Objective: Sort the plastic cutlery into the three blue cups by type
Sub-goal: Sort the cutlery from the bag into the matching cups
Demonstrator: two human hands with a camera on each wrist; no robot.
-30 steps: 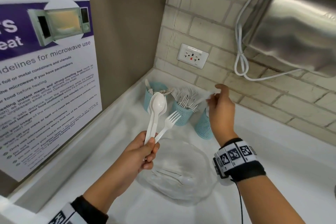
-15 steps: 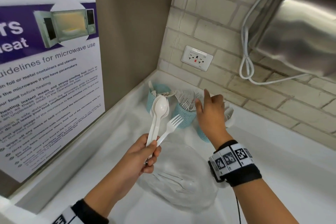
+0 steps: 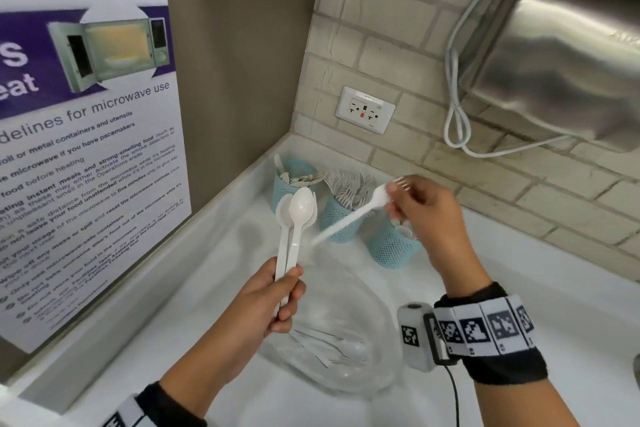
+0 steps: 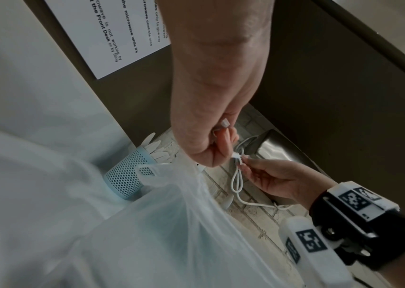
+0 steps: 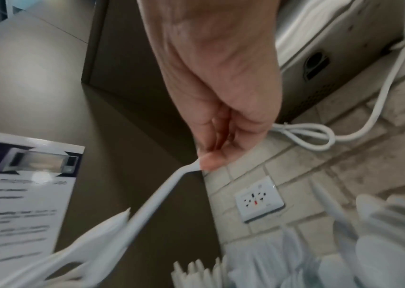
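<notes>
My left hand (image 3: pixel 291 282) grips two white spoons (image 3: pixel 300 210) by their handles, bowls up. My right hand (image 3: pixel 394 198) pinches a white fork (image 3: pixel 360 215) near its head, its handle slanting down to the left over the middle cup. Three blue mesh cups stand in the corner: the left cup (image 3: pixel 289 185) with white cutlery, the middle cup (image 3: pixel 337 222) full of forks, the right cup (image 3: pixel 391 251) partly hidden behind my right hand. In the right wrist view the fingertips (image 5: pixel 211 160) clamp the blurred fork (image 5: pixel 164 196) above fork tines (image 5: pixel 196 271).
A clear plastic bag (image 3: pixel 332 340) with a few more white utensils lies on the white counter (image 3: pixel 536 253) below my hands. A microwave poster (image 3: pixel 86 166) leans at the left. A wall socket (image 3: pixel 365 109), a white cable (image 3: pixel 457 114) and a steel appliance (image 3: pixel 571 55) are behind.
My right hand came back from the right cup, took the fork out of my left hand's bundle and lifted it rightwards. My left hand now holds only the two spoons.
</notes>
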